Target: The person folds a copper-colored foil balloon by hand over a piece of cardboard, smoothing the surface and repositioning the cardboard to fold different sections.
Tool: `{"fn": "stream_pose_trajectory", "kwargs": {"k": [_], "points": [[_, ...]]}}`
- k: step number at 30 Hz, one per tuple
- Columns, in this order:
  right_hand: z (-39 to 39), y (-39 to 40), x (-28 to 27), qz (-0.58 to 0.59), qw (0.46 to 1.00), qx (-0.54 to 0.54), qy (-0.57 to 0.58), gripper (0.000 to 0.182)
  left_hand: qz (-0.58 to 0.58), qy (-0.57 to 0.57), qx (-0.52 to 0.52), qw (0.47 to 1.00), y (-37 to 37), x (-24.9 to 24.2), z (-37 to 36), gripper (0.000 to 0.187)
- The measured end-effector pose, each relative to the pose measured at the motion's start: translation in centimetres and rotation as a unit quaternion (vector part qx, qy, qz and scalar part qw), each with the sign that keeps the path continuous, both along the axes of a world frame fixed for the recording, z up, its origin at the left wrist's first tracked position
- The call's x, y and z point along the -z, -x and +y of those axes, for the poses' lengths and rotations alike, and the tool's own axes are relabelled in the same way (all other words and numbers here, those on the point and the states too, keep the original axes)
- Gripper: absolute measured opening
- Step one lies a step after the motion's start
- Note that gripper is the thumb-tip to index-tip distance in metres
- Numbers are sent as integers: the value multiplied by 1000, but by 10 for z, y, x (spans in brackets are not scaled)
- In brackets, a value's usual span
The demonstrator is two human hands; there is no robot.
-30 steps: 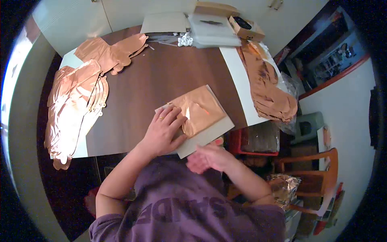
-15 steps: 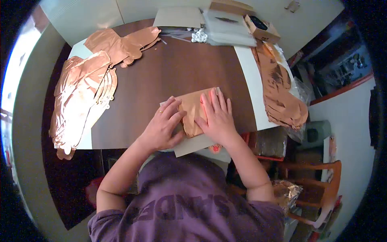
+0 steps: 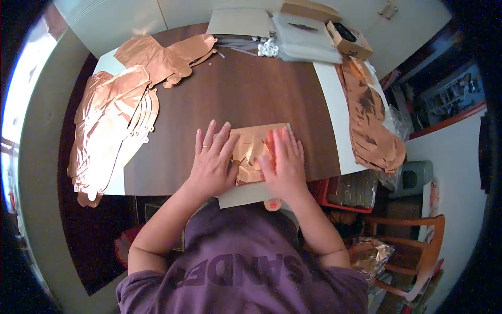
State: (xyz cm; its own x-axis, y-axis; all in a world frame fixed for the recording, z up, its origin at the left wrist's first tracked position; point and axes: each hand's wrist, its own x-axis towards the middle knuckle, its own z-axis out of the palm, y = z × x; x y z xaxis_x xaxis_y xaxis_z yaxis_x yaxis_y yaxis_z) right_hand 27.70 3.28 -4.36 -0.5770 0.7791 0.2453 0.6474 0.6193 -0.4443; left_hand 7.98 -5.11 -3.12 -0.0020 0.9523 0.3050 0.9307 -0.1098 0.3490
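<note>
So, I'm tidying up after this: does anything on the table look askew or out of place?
Yes, mildly. The left copper-coloured foil stack pokes past the near edge of the table, leaving that end unsupported. The grey card under the middle foil also appears to jut over that edge, at a slight slant.

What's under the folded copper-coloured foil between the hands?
A pale grey rectangular board shows along the near edge of the folded copper-coloured foil. The foil, left hand and right hand cover most of it; whether anything else lies between cannot be seen.
</note>
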Motion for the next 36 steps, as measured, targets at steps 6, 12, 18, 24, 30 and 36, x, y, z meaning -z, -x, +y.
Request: {"fn": "stream_pose_trajectory", "kwargs": {"k": [6,12,18,24,30,36], "points": [[4,-12,0,-81,996,-14,-15,61,63,47,73,994,11,5,3,59],[0,-8,1,-111,993,-9,-38,62,79,77,42,993,-8,-13,12,73],[2,-10,-7,-88,996,-22,-10,59,75,44,38,995,-17,16,6,88],[10,24,-25,-74,994,-71,-32,65,120,20,19,992,-20,21,4,85],[4,31,-11,-93,990,-111,-2,72,74,31,45,996,-19,16,-1,81],[4,21,-11,-118,987,-105,-32,72,44,51,70,995,-13,7,-2,81]]}}
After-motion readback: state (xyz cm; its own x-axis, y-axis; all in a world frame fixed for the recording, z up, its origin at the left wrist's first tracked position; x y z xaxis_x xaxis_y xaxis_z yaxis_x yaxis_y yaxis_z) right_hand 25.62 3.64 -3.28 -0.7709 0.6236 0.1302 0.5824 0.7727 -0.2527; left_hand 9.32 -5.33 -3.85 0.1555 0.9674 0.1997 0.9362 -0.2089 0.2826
